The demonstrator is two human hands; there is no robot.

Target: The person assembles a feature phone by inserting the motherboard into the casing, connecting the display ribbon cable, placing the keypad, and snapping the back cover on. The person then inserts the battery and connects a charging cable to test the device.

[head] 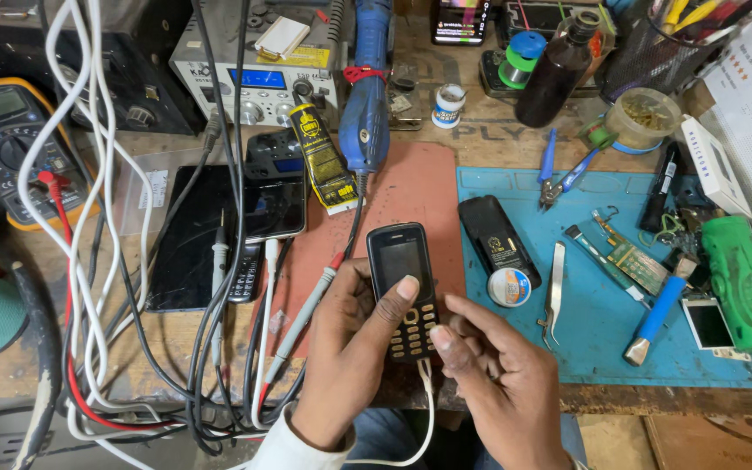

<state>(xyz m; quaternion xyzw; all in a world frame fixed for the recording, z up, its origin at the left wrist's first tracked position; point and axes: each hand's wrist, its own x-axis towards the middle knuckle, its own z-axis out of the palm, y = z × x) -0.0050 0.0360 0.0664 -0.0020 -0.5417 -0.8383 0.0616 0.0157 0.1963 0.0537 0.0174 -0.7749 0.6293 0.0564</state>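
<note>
Black and small, a keypad phone sits upright in the left hand, whose fingers wrap its back and whose thumb lies across the lower edge of the dark screen. The right hand is loosely curled just beside it, grasping nothing, with its thumb tip on the keypad and its forefinger stretched toward the phone's right edge. A white cable hangs from the phone's bottom end and loops down between the wrists. Both hands hover over the front edge of the wooden tabletop, above a reddish mat. To the right lies a blue work mat carrying a black battery, a round solder tin, metal tweezers and a small circuit board. To the left, a tangle of white, black and red leads crosses a dark tablet, with a yellow-edged multimeter behind.
</note>
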